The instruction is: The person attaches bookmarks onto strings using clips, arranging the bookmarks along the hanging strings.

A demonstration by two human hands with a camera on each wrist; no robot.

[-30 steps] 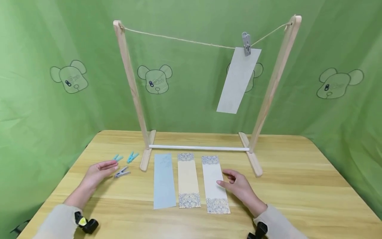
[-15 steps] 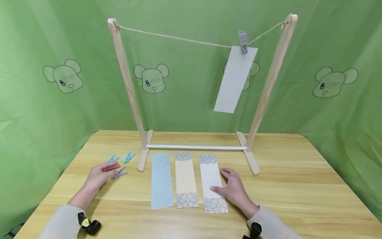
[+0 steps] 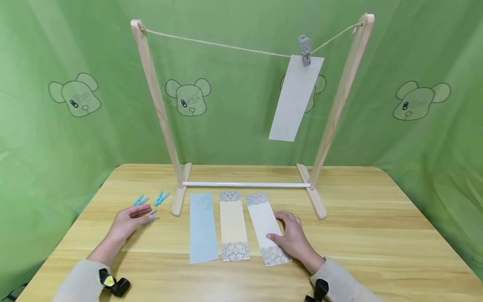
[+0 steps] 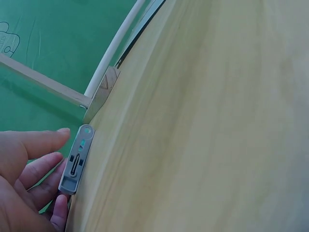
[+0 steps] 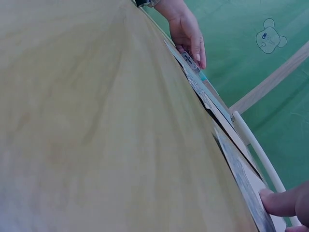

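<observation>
My right hand (image 3: 296, 241) holds the white paper strip with lace-patterned ends (image 3: 264, 220) by its right side. The thumb lies on its face and the fingers are at its right edge. The strip lies slanted on the table. In the right wrist view the thumb (image 5: 280, 202) presses on the paper. At the left, my left hand (image 3: 126, 224) is held around a grey clothespin (image 4: 76, 159) with its fingers loosely bent. The left wrist view shows a gap between thumb and clothespin. Two turquoise clothespins (image 3: 161, 198) lie just beyond this hand.
A cream lace-ended strip (image 3: 233, 222) and a light blue strip (image 3: 203, 230) lie between the hands. Behind them stands a wooden frame (image 3: 160, 109) with a white crossbar (image 3: 245, 184). From its string (image 3: 219, 44) hangs a white strip (image 3: 296, 98) under a grey clothespin (image 3: 305, 50).
My right hand has come onto the white lace-ended strip and turned it, its upper end swinging left. My left hand has moved closer over the grey clothespin. The head view has shifted slightly.
</observation>
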